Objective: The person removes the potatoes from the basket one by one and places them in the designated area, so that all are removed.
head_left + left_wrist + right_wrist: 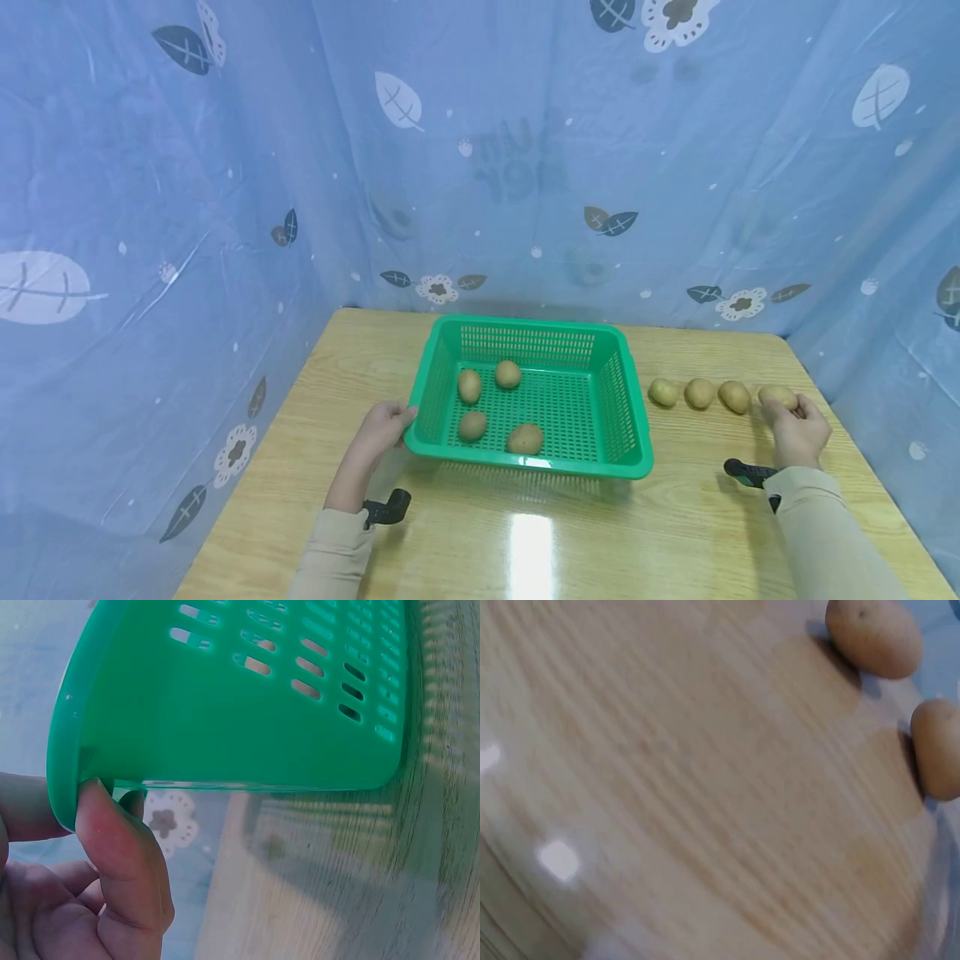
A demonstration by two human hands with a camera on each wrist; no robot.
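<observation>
A green plastic basket (480,457) with slotted walls stands on the table, with several potatoes (525,439) lying in its left half. My left hand (382,427) pinches the basket's rim at the near left corner; in the left wrist view, thumb and finger (124,851) lie on either side of the rim (64,750). Right of the basket, several potatoes (700,393) form a row. At the row's right end my right hand (801,429) holds a potato (777,395), its fingers partly covering it. The right wrist view shows two potatoes (875,636) but not the hand.
The wooden table (615,533) has its right edge close beside my right hand. A blue patterned curtain (480,183) hangs behind the table and along both sides. Black wrist straps with camera mounts (388,507) stick out from both wrists.
</observation>
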